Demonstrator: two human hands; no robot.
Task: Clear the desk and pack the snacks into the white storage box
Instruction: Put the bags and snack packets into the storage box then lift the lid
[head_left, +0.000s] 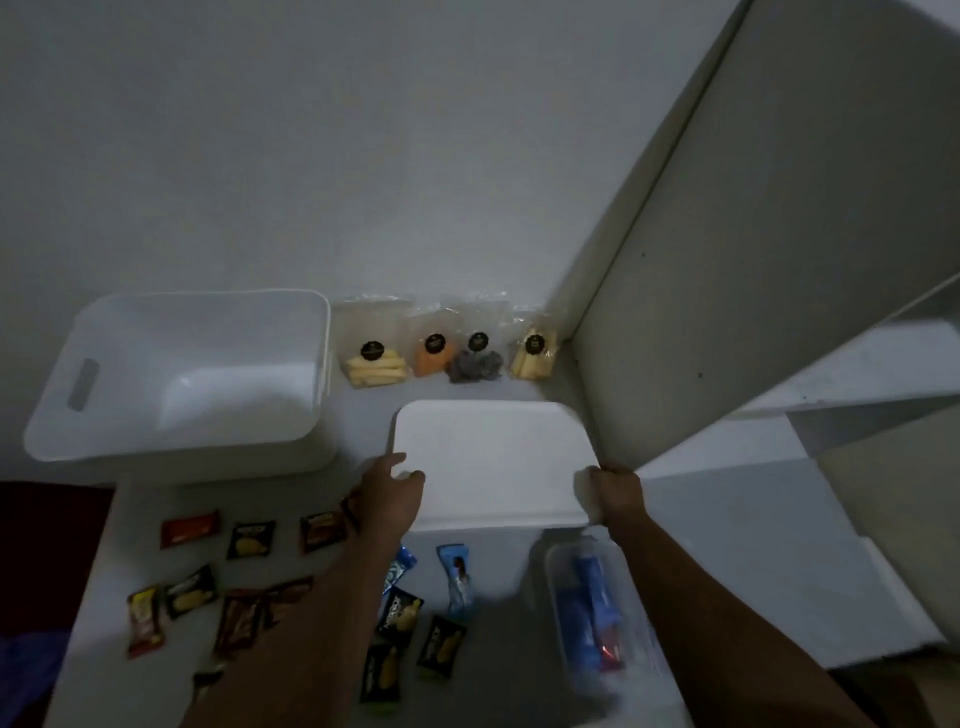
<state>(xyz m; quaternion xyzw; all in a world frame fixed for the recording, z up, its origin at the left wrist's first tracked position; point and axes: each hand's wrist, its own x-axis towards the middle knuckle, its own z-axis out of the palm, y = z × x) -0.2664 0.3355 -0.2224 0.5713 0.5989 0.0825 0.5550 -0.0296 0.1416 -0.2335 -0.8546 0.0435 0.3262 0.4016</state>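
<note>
Both hands on white lid (488, 462): left hand (389, 491) fingers curled on near-left corner, right hand (615, 491) gripping near-right corner, likely clearing it aside. White storage box (182, 374) open, empty, far-left; snack packets (249, 540) scattered on desk (498, 675).

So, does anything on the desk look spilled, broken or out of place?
Nothing stands out. The box sits upright and open, both hands hold its lid flat beside it, and the snack packs lie scattered but whole.
</note>
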